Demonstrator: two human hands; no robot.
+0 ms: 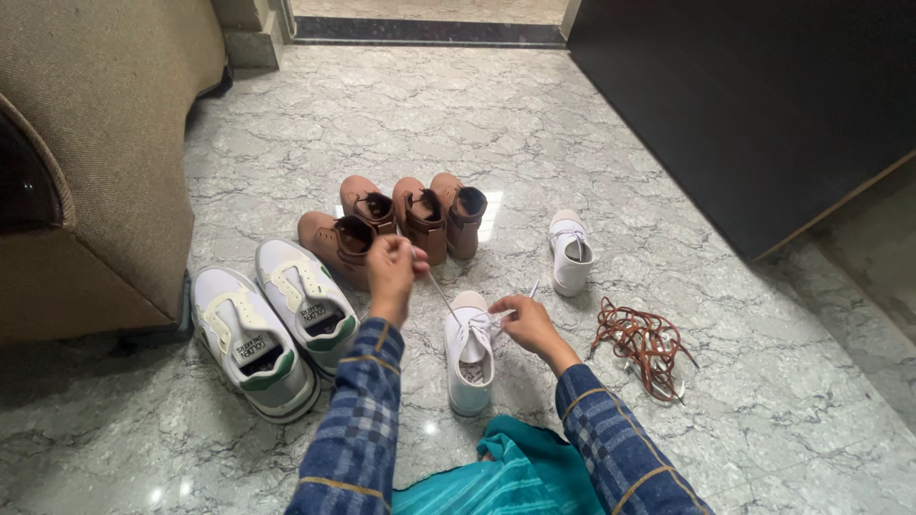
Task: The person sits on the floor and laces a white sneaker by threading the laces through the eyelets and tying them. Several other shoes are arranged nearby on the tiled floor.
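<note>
Head view, items as I read them from the remote feed:

1. Small white shoe (468, 355): on the marble floor (572, 124), directly before me, toe pointing away, between my two forearms.
2. White lace (441, 294): runs taut from the shoe's eyelets up and left.
3. Left hand (392, 266): raised, fingers pinched closed on the upper end of the lace.
4. Right hand (528, 322): low beside the shoe, fingers closed at the lacing; exactly what they pinch I cannot tell.
5. Second small white shoe (571, 253): standing apart, further right.
6. Loose brown laces (641, 341): tangled heap right of my right hand.
7. Four brown boots (412, 221): grouped beyond the hands.
8. Pair of white-and-green sneakers (277, 319): left, near the brown sofa (105, 133).
</note>
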